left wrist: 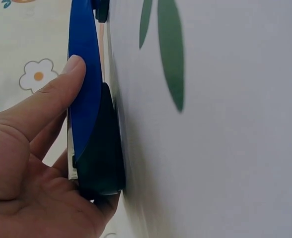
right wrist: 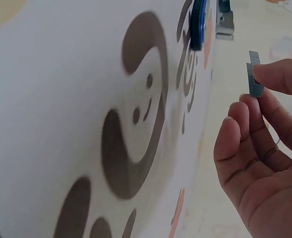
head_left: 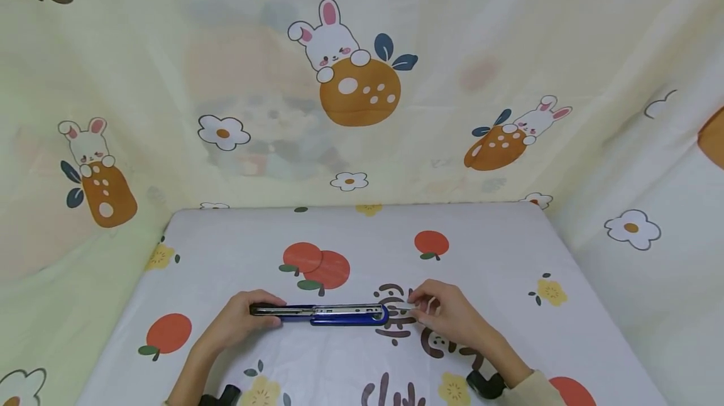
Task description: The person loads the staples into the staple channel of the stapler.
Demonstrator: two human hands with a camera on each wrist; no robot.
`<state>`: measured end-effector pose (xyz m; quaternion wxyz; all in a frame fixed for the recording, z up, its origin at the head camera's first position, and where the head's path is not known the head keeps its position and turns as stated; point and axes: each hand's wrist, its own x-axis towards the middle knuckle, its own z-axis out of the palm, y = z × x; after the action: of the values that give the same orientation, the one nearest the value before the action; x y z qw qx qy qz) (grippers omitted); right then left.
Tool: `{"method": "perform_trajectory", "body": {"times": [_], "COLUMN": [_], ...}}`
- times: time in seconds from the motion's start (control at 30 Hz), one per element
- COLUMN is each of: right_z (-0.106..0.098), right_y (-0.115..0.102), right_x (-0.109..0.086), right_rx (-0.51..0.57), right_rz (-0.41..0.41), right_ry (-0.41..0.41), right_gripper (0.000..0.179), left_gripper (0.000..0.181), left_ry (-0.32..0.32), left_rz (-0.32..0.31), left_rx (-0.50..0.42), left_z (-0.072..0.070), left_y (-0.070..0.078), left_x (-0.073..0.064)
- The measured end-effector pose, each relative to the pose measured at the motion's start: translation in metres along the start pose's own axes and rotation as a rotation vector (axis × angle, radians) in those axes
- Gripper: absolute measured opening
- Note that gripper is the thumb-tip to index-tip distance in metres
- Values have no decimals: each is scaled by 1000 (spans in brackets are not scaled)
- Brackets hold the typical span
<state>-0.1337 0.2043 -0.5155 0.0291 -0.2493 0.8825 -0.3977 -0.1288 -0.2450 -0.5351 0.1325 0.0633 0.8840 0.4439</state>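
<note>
A blue stapler (head_left: 349, 317) with its metal channel facing up lies lengthwise, low over the cloth, in the head view. My left hand (head_left: 240, 319) grips its left end; in the left wrist view the thumb lies along the blue side of the stapler (left wrist: 86, 94), above a dark end part. Off the stapler's right end, my right hand (head_left: 449, 313) pinches a small grey metal strip (right wrist: 255, 90), which looks like staples, between thumb and fingertips. A gap separates the strip from the stapler's tip (right wrist: 198, 27) in the right wrist view.
The white table cloth (head_left: 481, 268) is printed with fruit, flowers and brown lettering. Behind it and at both sides hang pale curtains (head_left: 424, 161) with rabbit prints. Dark straps (head_left: 486, 384) sit at both wrists.
</note>
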Motion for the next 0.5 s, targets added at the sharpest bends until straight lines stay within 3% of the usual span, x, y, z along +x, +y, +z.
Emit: {"method": "perform_trajectory", "body": {"times": [0.5], "right_z": [6], "right_y": [-5], "right_x": [2], "right_rx": [38], "right_rz": [-48], "right_ry": [-24], "right_gripper": [18], "left_gripper": [29], "left_ry": [4], "left_rz": [-12], "left_rx": [-14], "left_z": [1], "left_y": [-1], "left_x": [3]}}
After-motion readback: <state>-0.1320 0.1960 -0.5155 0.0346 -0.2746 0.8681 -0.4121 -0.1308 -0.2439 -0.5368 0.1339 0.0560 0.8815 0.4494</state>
